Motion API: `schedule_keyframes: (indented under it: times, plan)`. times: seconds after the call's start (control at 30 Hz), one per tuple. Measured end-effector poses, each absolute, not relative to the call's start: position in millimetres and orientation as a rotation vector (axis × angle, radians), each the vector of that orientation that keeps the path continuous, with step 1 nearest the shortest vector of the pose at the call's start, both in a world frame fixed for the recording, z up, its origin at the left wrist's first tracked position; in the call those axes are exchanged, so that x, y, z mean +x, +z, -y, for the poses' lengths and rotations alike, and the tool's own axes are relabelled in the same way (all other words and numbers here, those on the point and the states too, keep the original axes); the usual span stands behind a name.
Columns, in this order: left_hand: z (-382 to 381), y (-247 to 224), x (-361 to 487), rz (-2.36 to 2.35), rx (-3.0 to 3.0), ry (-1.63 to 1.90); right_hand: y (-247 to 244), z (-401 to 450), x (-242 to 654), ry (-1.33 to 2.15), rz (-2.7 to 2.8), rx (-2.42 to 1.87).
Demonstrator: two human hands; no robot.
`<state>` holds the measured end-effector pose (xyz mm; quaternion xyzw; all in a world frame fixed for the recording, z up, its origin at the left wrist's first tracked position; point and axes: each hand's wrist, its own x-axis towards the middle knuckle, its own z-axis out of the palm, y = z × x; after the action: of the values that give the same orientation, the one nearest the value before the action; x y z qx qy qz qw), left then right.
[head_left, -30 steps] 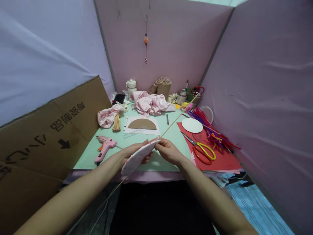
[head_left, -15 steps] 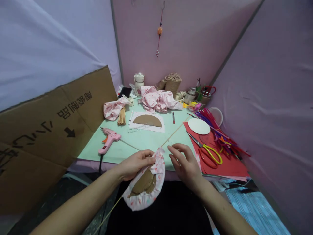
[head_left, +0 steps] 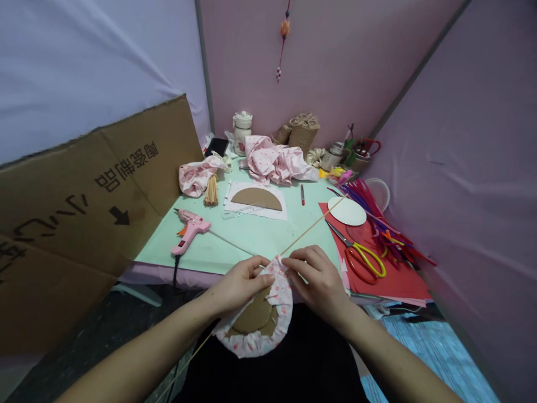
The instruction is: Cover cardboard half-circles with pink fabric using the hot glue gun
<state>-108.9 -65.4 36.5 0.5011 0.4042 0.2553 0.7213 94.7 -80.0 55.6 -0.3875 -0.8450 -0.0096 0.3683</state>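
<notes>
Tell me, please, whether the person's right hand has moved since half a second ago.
Yes: judged against the red-and-yellow-handled scissors, the right hand has shifted left, its fingertips now at the upper tip of the fabric-wrapped cardboard.

Puckered cloth [head_left: 286,308] edges matt cardboard [head_left: 252,315]; the thin stick [head_left: 315,226] looks wooden.

The fabric rim [head_left: 285,307] is white, scattered with pink and red, the cardboard it frames [head_left: 253,313] plain brown. The worktop [head_left: 268,235] is pale mint; the glue gun [head_left: 189,230] pink; the scissors [head_left: 351,244] yellow- and red-handled. Red paper [head_left: 398,280], white oval disc [head_left: 347,211], purple, magenta and red pipe cleaners [head_left: 356,196]. The brown carton panel [head_left: 84,162] bears black print
</notes>
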Motion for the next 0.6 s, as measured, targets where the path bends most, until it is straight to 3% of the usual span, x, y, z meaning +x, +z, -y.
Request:
schedule_keyframes:
  times: [0.13, 0.6]
  plan:
    - [67.1, 31.7, -107.9, -0.910, 1.198, 0.629, 50.0, 84.5, 84.2, 0.170, 2.049, -1.097]
    - [74.2, 33.6, -104.0, -0.995, 1.256, 0.801, 42.0, 94.1, 72.4, 0.258, 1.903, -1.131]
